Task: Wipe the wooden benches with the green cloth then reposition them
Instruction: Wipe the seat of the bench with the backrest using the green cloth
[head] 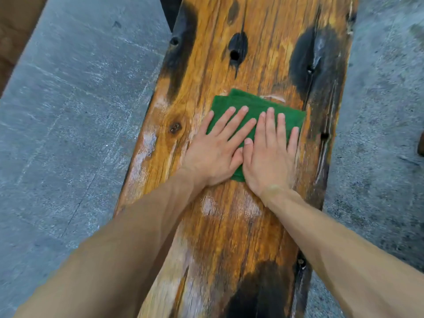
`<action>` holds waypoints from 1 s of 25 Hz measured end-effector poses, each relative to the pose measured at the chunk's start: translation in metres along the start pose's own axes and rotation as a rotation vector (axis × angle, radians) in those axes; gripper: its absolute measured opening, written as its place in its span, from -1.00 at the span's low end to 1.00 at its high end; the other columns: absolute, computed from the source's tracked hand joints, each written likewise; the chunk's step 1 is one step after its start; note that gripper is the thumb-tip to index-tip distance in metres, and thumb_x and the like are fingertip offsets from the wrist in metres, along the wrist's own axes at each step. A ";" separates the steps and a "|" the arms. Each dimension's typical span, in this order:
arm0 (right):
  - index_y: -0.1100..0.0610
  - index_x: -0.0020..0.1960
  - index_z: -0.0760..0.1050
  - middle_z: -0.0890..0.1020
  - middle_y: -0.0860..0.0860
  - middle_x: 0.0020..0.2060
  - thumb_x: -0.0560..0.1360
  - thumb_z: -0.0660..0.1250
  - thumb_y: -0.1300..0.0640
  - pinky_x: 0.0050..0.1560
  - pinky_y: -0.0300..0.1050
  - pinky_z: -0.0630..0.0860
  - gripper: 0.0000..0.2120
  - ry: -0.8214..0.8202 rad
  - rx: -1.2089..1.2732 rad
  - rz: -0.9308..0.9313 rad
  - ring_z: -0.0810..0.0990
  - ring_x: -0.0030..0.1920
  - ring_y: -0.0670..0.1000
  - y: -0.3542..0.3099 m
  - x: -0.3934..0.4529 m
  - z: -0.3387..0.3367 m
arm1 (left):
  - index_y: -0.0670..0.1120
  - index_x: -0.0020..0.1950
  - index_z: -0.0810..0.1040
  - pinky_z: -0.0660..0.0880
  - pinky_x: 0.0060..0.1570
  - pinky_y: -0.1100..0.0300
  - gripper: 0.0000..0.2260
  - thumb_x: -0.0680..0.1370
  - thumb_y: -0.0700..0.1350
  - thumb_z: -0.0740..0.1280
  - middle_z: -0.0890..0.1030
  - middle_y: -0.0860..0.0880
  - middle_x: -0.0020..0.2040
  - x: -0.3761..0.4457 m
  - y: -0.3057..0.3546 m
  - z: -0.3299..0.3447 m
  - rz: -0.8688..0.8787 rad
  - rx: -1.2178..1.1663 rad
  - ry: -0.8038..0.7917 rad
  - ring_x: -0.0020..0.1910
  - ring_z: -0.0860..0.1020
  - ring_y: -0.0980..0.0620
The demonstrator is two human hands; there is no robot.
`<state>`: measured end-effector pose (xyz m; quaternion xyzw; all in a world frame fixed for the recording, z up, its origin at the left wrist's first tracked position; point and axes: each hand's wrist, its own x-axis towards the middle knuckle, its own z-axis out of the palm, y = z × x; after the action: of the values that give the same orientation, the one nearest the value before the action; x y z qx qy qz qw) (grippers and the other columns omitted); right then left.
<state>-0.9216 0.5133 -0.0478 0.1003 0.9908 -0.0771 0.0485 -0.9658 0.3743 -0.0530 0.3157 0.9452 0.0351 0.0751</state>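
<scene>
A long wooden bench (229, 237), orange-brown with black burnt patches and knot holes, runs from the near edge to the far edge of the view. A folded green cloth (247, 104) lies flat on its middle. My left hand (218, 148) and my right hand (270, 152) both rest palm down on the cloth, side by side, fingers straight and slightly spread, thumbs touching. The hands cover most of the cloth's near half. Pale wet streaks show on the wood near my wrists.
Grey concrete floor (68, 111) lies on both sides of the bench. A brown surface (16, 24) shows at the far left corner. A small dark object (421, 143) sits at the right edge of the view.
</scene>
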 end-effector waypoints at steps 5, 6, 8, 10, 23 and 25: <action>0.13 0.62 -0.15 -0.10 0.05 0.62 0.67 -0.20 -0.08 0.56 0.18 -0.19 -0.42 -0.089 -0.023 -0.357 -0.18 0.60 0.09 -0.090 0.023 0.009 | 0.01 0.65 -0.02 0.00 0.55 -0.22 -0.45 0.65 0.09 -0.10 -0.01 -0.06 0.66 -0.063 -0.070 0.004 -0.335 -0.029 0.028 0.64 -0.02 -0.06; 0.12 0.62 -0.14 -0.09 0.04 0.62 0.67 -0.19 -0.07 0.56 0.18 -0.18 -0.43 -0.098 -0.027 -0.408 -0.17 0.60 0.08 -0.100 0.024 0.010 | 0.00 0.66 -0.01 0.02 0.55 -0.23 -0.44 0.65 0.09 -0.10 -0.01 -0.07 0.66 -0.072 -0.073 0.005 -0.397 -0.039 0.034 0.63 -0.02 -0.07; 0.11 0.62 -0.11 -0.05 0.01 0.62 0.67 -0.17 -0.07 0.56 0.17 -0.16 -0.43 -0.113 -0.023 -0.470 -0.14 0.61 0.07 -0.108 0.026 0.011 | -0.02 0.65 0.02 0.05 0.54 -0.23 -0.44 0.65 0.07 -0.09 0.01 -0.10 0.66 -0.081 -0.071 0.006 -0.494 -0.066 0.042 0.63 0.00 -0.10; 0.10 0.62 -0.10 -0.04 0.01 0.62 0.67 -0.16 -0.07 0.56 0.16 -0.15 -0.44 -0.124 -0.024 -0.485 -0.14 0.61 0.07 -0.107 0.026 0.011 | -0.02 0.65 0.02 0.06 0.54 -0.24 -0.44 0.64 0.06 -0.08 0.01 -0.11 0.66 -0.083 -0.069 0.006 -0.521 -0.084 0.034 0.63 0.01 -0.12; 0.01 0.62 0.00 0.04 -0.06 0.61 0.63 -0.08 -0.14 0.57 0.17 -0.06 -0.41 -0.121 -0.037 -0.315 -0.07 0.61 0.05 -0.019 0.018 -0.007 | 0.05 0.64 0.07 -0.01 0.51 -0.33 -0.42 0.62 0.17 -0.01 0.04 -0.04 0.66 -0.034 -0.026 0.000 -0.284 -0.072 0.008 0.63 0.03 -0.10; 0.00 0.62 -0.01 0.03 -0.06 0.61 0.63 -0.09 -0.14 0.57 0.18 -0.08 -0.40 -0.135 -0.032 -0.309 -0.10 0.61 0.06 -0.022 0.018 -0.005 | 0.05 0.64 0.07 -0.02 0.52 -0.32 -0.41 0.62 0.18 0.00 0.04 -0.04 0.66 -0.035 -0.028 0.002 -0.291 -0.077 0.011 0.63 0.02 -0.10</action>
<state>-0.9444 0.4963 -0.0415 -0.0594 0.9900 -0.0746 0.1042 -0.9550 0.3308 -0.0538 0.1722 0.9793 0.0620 0.0864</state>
